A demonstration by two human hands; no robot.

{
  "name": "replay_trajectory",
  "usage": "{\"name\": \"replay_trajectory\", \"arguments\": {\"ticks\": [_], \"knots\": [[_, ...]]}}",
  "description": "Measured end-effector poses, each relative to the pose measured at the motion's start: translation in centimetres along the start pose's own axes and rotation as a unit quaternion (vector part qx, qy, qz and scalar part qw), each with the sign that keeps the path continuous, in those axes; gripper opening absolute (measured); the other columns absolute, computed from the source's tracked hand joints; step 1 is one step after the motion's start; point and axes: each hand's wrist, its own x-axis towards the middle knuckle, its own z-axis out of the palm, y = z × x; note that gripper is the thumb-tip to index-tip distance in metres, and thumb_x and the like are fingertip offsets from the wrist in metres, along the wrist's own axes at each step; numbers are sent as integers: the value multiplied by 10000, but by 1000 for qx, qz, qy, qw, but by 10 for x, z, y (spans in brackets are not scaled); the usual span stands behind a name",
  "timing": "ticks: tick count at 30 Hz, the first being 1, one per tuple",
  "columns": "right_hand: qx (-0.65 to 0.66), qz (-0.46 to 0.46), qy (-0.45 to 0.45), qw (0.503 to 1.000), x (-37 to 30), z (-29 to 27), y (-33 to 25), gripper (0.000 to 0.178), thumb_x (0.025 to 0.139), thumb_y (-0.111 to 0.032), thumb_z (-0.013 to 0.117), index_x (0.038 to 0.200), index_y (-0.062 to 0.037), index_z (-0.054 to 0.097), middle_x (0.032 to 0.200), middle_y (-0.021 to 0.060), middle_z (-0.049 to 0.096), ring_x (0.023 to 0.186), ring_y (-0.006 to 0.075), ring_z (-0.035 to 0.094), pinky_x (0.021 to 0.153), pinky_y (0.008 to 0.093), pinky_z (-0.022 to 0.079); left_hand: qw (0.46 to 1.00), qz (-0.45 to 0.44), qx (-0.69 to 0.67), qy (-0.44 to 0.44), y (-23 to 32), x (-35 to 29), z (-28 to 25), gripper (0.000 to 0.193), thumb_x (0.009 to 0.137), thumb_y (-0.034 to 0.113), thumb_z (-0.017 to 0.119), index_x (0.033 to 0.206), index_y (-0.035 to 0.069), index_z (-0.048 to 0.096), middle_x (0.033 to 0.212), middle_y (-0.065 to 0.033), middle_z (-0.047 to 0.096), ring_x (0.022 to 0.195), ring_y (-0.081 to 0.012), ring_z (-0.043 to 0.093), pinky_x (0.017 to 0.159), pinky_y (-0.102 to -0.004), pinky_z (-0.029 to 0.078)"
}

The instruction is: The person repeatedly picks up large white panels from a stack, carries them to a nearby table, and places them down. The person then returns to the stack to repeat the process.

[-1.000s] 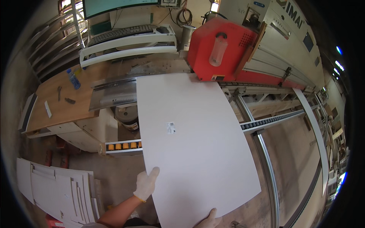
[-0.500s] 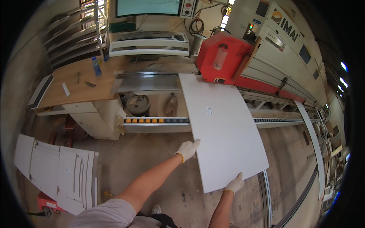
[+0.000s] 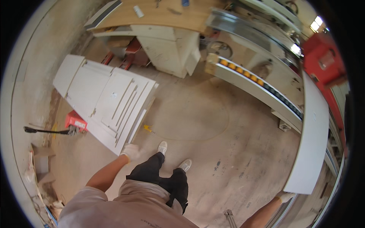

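My right hand (image 3: 285, 196), in a white glove, holds the near end of a long white panel (image 3: 312, 133) at the right. Its fingers are partly hidden by the board. The panel's far end lies by the red machine housing (image 3: 325, 60). My left hand (image 3: 131, 151), also gloved, is off the panel, close to the near corner of a stack of white boards (image 3: 91, 89) on the left. Blur smears its fingers, and I cannot tell whether it touches the stack. Several narrow strips (image 3: 127, 110) lie on top of the stack.
A red pallet jack (image 3: 76, 121) with a black handle stands beside the stack. Beyond is a wooden-topped desk (image 3: 159, 17) with a white cabinet (image 3: 159, 49). A roller rail (image 3: 258, 85) with yellow and black rollers runs toward the panel. Concrete floor (image 3: 213, 125) lies between.
My view has swung left and down. My left hand has let go of the panel's left edge and moved to the board stack. My right hand stays at the panel's near end.
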Motion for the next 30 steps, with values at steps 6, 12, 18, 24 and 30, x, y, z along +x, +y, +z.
{"name": "replay_trajectory", "arguments": {"ticks": [6,12,18,24,30], "knots": [[-488,319,-113,804,-287,-14,185,464,1011,-438,597,1288,-66,591,1151,82,636,1004,295,623,861,528,553,960,-176,-169,135,-142,-9,-20,598,989,533,559,925,-41,715,990,-278,730,1186,-493,620,934,-520,527],[-648,78,-583,484,-614,149,399,513,901,-323,720,1290,0,630,1205,271,711,1142,422,685,979,455,537,878,-171,-171,412,-252,122,-51,350,995,306,652,1074,-33,618,1263,-390,559,1322,-553,414,1089,-571,404],[-572,-217,-713,342,-883,268,573,391,884,-330,715,1167,-63,673,1089,205,741,1025,367,720,904,467,581,789,-41,-34,612,-306,217,-25,156,926,77,687,868,3,563,961,-239,563,1049,-460,512,956,-525,442],[-484,-324,-788,199,-994,265,703,373,889,-339,714,1134,-60,676,1081,221,734,1017,388,714,904,481,575,812,-59,-115,570,-323,219,-10,167,868,14,709,862,26,542,791,-172,534,864,-417,520,735,-526,398],[-481,-285,-820,120,-988,238,756,359,895,-349,714,1102,-57,679,1072,237,728,1008,409,707,904,494,569,788,-58,9,612,-317,226,-13,171,842,51,740,940,42,600,935,-144,566,913,-385,522,773,-481,428]]}}
